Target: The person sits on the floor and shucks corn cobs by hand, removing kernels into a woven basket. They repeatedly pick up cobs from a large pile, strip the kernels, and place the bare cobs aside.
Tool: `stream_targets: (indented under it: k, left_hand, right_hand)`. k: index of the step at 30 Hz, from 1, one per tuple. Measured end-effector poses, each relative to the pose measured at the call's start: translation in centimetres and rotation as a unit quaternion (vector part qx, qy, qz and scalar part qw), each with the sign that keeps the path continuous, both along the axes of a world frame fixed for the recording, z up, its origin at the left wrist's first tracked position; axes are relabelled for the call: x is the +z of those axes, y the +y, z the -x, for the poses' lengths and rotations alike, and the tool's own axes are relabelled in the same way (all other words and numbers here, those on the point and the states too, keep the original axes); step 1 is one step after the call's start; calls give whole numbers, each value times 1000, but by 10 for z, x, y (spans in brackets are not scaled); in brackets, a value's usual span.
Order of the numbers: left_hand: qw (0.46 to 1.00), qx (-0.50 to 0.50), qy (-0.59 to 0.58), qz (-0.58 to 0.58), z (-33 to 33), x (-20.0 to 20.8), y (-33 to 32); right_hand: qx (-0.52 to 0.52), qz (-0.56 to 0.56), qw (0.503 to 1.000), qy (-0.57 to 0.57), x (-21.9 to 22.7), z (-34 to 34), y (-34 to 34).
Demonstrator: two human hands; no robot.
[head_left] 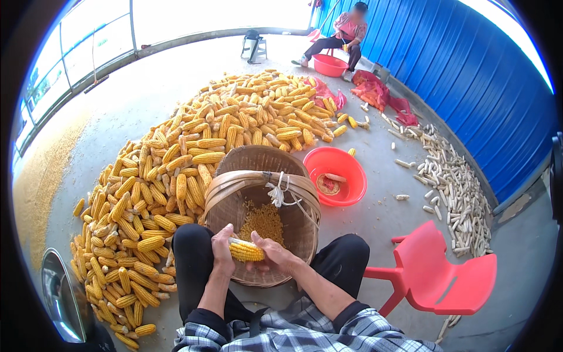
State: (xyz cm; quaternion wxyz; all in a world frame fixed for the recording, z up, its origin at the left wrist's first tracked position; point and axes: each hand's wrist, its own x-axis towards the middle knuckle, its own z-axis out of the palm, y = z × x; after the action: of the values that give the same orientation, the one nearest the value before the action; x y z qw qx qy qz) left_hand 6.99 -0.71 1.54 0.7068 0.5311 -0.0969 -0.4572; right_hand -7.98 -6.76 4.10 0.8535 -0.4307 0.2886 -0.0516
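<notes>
An ear of corn (245, 251) lies crosswise between my hands, over the near side of a woven basket (236, 206). Its left end is partly bare and pale, while yellow kernels cover the rest. My left hand (222, 249) grips that left end. Around the other end my right hand (274, 256) is closed, its thumb on top and its fingers partly hidden. Loose kernels (261, 225) cover part of the basket's bottom. White cord is tied to the basket's arched handle (243, 176). The basket stands between my knees.
A large heap of corn ears (141, 199) spreads left and ahead. Right of the basket are a red basin (352, 176) and a red plastic chair (443, 273). Bare cobs (454, 193) line the blue wall (463, 76). Farther back, another person (346, 35) sits behind a red basin (329, 66).
</notes>
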Motion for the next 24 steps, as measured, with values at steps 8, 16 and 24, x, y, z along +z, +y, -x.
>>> stream_targets:
  k: [8, 16, 24]
  left_hand:
    - [995, 62, 82, 17, 1, -13, -8]
    - [998, 50, 38, 31, -2, -18, -6]
    - [995, 3, -97, 8, 4, -10, 2]
  right_hand:
    - [-67, 119, 991, -11, -19, 1, -8]
    - [-47, 140, 989, 27, -13, 1, -10]
    - [23, 196, 978, 64, -4, -7, 5]
